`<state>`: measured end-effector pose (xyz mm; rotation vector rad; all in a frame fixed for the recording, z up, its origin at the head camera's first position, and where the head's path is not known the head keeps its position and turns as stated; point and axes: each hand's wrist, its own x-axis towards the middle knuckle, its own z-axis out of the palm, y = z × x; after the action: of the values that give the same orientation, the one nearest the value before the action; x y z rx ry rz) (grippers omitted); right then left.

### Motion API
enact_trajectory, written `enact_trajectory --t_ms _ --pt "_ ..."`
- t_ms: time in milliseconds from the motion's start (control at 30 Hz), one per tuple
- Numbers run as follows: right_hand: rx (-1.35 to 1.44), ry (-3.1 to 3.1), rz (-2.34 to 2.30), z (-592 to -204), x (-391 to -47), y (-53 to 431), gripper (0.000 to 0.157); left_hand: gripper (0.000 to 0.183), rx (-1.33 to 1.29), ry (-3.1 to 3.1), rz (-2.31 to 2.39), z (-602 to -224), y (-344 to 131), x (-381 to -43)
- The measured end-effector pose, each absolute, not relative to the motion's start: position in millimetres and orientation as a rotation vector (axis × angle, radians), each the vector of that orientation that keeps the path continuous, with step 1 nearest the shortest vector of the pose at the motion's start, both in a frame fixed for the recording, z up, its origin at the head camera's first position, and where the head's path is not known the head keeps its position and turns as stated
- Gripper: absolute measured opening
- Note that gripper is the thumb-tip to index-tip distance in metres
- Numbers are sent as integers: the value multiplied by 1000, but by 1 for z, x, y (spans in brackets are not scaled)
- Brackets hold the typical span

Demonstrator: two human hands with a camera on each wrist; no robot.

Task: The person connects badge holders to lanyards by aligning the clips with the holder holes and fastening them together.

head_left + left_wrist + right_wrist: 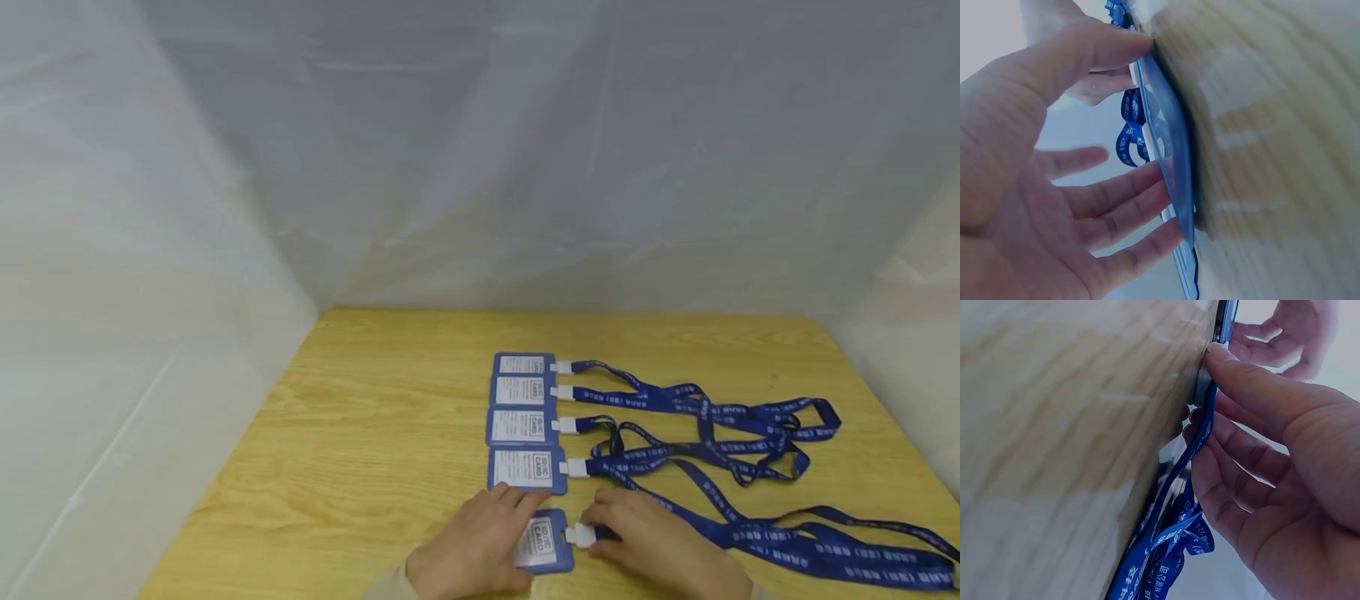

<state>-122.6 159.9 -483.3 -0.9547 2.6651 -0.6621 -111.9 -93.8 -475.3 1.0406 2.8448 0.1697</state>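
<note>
In the head view, the nearest ID badge holder [553, 546], blue-framed with a white card, lies flat at the front. My left hand [474, 542] spans it, thumb on the near long edge and fingers on the far one. In the left wrist view the holder [1171, 147] sits between thumb and fingertips, close to the wood. My right hand [663, 537] pinches the white clip [582, 535] beside the holder. From there the blue lanyard [1200, 440] runs under the palm, as the right wrist view shows.
Several more badge holders [527, 469] form a column behind the nearest one, clips facing right. Their blue printed lanyards [667, 398] trail right in overlapping loops across the wooden table [360, 417]. Translucent sheeting [480, 167] hangs around the back and sides.
</note>
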Motion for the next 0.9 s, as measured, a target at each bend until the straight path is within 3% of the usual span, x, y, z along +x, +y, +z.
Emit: enact_trajectory --t_ms 167,533,900 --pt "-956 2651 -668 -484 -123 158 17 89 1000 2841 220 -475 -91 -113" --pt "-1022 2635 -613 -485 -123 147 12 63 1101 2802 148 -479 -98 -116" --pt "-1016 2669 -572 -487 -125 145 15 58 1140 2844 75 -479 -95 -117"
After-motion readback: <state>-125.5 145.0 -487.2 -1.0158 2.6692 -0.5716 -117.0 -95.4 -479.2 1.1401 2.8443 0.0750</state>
